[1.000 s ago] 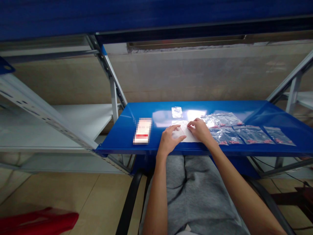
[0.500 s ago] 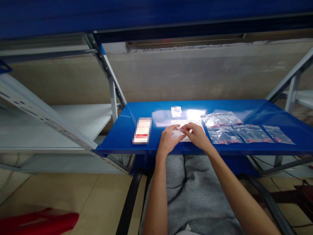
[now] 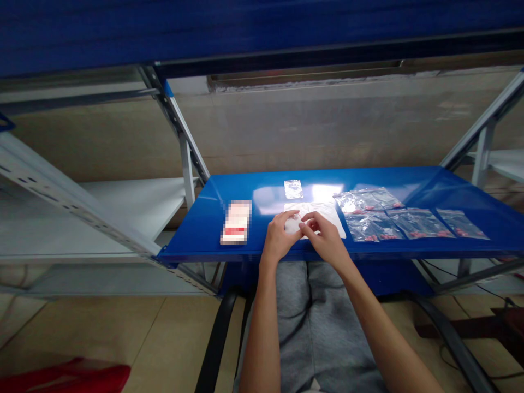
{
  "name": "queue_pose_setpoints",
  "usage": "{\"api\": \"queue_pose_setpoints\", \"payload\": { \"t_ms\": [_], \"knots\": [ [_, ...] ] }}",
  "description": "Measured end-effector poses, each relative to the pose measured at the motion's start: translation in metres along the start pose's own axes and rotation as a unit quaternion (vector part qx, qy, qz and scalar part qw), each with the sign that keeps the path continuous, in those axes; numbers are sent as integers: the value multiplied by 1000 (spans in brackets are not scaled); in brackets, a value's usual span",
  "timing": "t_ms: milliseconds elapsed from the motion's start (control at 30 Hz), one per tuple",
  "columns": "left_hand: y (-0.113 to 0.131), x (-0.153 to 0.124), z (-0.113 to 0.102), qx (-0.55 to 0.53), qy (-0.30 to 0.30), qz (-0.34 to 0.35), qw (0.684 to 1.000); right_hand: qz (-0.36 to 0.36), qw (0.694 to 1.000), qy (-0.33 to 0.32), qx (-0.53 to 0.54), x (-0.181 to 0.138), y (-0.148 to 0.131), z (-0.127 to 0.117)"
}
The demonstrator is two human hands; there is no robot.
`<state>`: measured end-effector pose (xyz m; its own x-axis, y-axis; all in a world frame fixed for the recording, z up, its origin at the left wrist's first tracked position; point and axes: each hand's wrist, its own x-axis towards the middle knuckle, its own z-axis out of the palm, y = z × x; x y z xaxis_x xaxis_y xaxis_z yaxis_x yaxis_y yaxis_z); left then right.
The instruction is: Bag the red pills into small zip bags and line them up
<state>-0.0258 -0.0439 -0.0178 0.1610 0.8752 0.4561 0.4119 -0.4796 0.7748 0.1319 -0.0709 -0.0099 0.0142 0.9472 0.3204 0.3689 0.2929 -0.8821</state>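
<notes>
Both hands have drawn back toward the near edge of the blue shelf (image 3: pixel 409 180) since a second ago, and they now meet over the white sheet (image 3: pixel 333 221). Left hand (image 3: pixel 278 237) and right hand (image 3: pixel 325 237) pinch a small clear bag (image 3: pixel 293 225) between their fingertips, at 12 o'clock from the lap. Step in hand, by my reading: working the bag's mouth open or shut; which one, cannot tell. Next move likely calls for a fine fingertip grip on thin film.

Filled bags (image 3: pixel 368 226) lie at 2 o'clock, each with small red pieces along the lower edge. One empty-looking bag (image 3: pixel 293 189) sits beyond the sheet. Contents of the held bag: hidden. Blurred card (image 3: pixel 236 221) at 10 o'clock.
</notes>
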Motion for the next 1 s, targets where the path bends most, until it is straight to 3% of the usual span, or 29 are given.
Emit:
{"api": "queue_pose_setpoints", "payload": {
  "t_ms": [133,333,467,633,733,1000],
  "knots": [
    [-2,1,0,-11,18,-1,1000,-12,998,30,-44,3,-8,17],
    [-3,2,1,-30,26,-18,999,-16,997,30,-74,17,-3,16],
    [-3,0,-3,-61,28,-30,997,16,999,30,13,18,-2,14],
    [-1,-2,-19,-194,10,-70,978,58,988,29,142,11,-9,10],
    [5,-2,-29,-196,16,-90,976,64,980,22,189,7,-16,8],
    [23,0,-33,-200,22,-103,974,52,980,37,187,4,-26,1]
  ]
}}
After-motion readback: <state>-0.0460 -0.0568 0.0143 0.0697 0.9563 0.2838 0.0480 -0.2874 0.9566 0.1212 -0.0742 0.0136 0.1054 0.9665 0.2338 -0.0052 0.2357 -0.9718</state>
